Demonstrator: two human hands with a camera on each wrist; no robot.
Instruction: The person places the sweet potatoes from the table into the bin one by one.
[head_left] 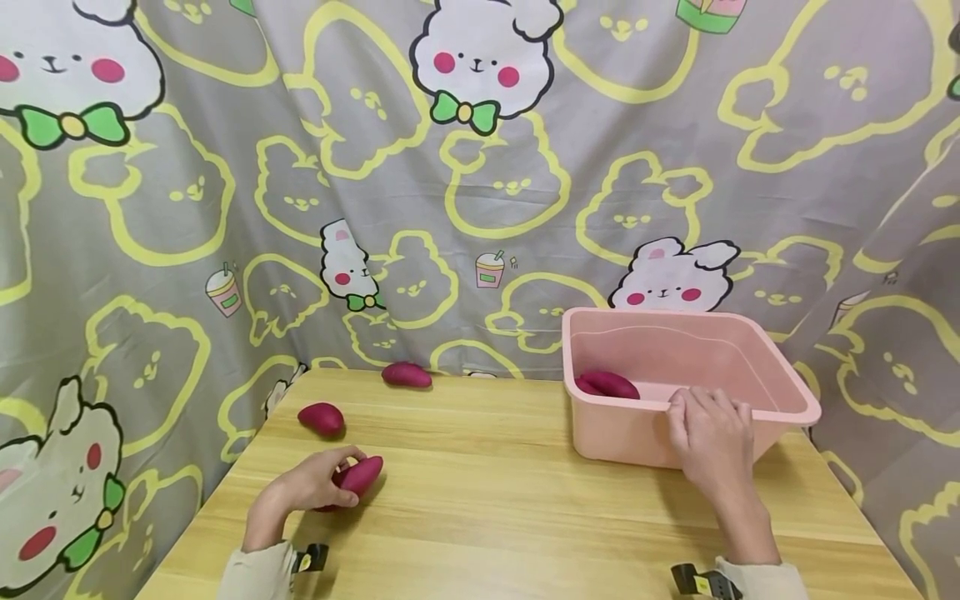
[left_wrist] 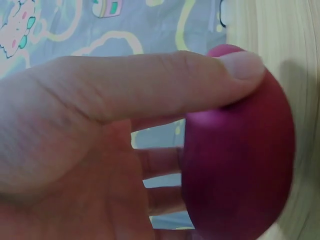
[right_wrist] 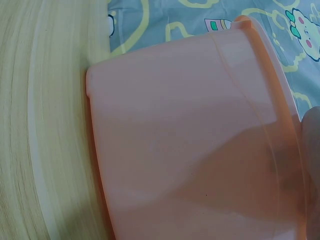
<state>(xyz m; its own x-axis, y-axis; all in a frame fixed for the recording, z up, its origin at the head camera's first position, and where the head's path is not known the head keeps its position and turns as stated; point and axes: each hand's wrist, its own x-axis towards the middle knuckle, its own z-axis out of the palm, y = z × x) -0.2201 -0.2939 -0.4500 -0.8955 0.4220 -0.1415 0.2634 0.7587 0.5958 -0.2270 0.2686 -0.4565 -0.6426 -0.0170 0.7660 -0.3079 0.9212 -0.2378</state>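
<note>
My left hand (head_left: 309,483) grips a purple-red sweet potato (head_left: 363,475) over the left part of the table. In the left wrist view the thumb lies across the sweet potato (left_wrist: 240,160) while the fingers reach round its other side. Whether it touches the tabletop, I cannot tell. At the right, my right hand (head_left: 712,437) holds the front rim of a pink plastic bin (head_left: 622,429), fingers hooked over the edge. Inside the bin's left end lie sweet potatoes (head_left: 611,384), partly hidden by the front wall. The right wrist view shows the bin's outer wall (right_wrist: 175,125).
Two more sweet potatoes lie on the wooden table (head_left: 480,492): one (head_left: 322,418) just beyond my left hand, another (head_left: 407,375) by the back edge. A grey cartoon-print curtain (head_left: 420,200) hangs behind the table and along its sides.
</note>
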